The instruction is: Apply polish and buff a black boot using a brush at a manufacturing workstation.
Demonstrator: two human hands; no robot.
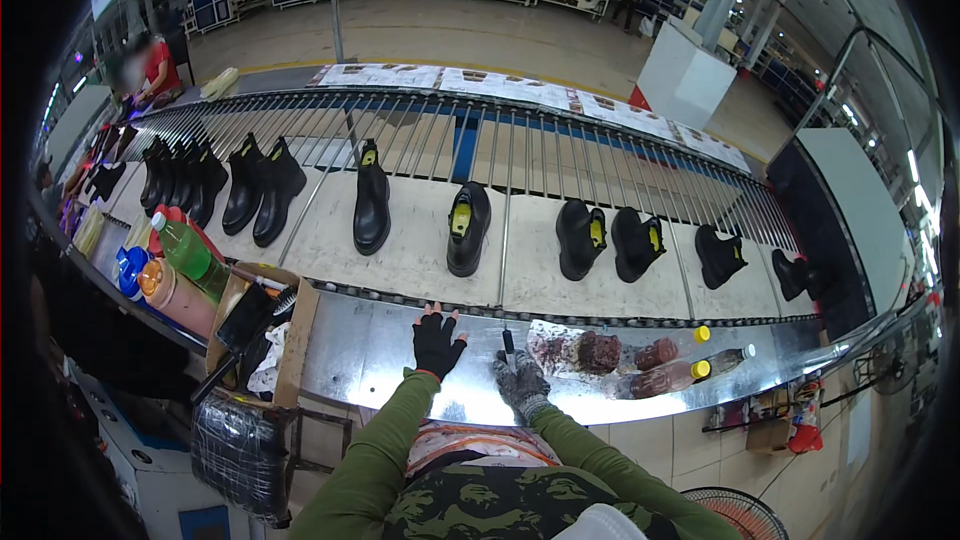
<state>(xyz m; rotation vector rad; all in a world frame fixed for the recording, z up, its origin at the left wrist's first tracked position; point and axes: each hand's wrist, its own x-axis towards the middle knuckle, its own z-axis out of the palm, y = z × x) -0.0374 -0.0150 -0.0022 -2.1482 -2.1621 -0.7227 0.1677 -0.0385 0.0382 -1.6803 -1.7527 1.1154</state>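
Note:
My left hand (436,345), in a black fingerless glove, lies open on the shiny metal table (350,345) with its fingers spread toward the conveyor. In a stained grey glove, my right hand (521,385) is closed around a slim, dark, pen-like tool (509,342) whose thin tip points away from me; its exact kind is unclear. Beyond my hands, a black ankle boot (468,252) with a yellow-green lining stands on the pale conveyor (420,260). Right of my right hand, a dark reddish-brown lump (598,352) sits on a stained sheet (550,343).
Several black boots (372,208) line the conveyor, with metal rods behind. Yellow-capped bottles (665,377) lie at right. A cardboard box (300,340) holding brushes stands left, beside a green bottle (188,252). A fan (735,512) is at lower right; a person in red (160,70) works far left.

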